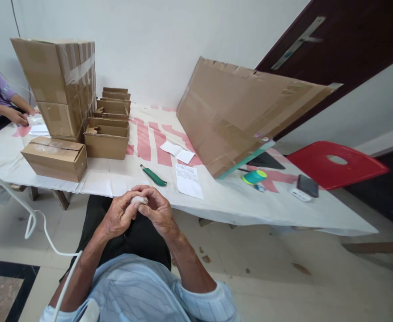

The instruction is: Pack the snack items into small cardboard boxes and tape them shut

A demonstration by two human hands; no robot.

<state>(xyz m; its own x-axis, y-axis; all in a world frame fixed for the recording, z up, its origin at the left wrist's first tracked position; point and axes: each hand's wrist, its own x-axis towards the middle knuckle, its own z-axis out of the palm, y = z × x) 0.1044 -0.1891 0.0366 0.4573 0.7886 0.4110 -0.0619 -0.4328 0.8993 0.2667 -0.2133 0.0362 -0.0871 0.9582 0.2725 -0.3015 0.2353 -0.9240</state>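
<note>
Both hands meet above my lap, just off the table's near edge. My left hand [120,215] and my right hand [158,210] are closed around a small crumpled white bundle [139,200]; whether it is paper, plastic or cloth I cannot tell. Fingers of both hands hide most of it. Just beyond them on the table lies a green utility knife [153,175]. Right of the knife is a white sheet with printed marks [188,180], and behind that a folded white paper [178,152].
Stacked taped cartons [62,85], open boxes [106,143] and a closed box [55,158] stand left. A large cardboard sheet [236,112] leans at right, near a yellow-and-teal container [254,177], a phone [307,185] and a red chair [337,163]. Another person's hands [22,117] work far left. A white cable [50,241] hangs nearby.
</note>
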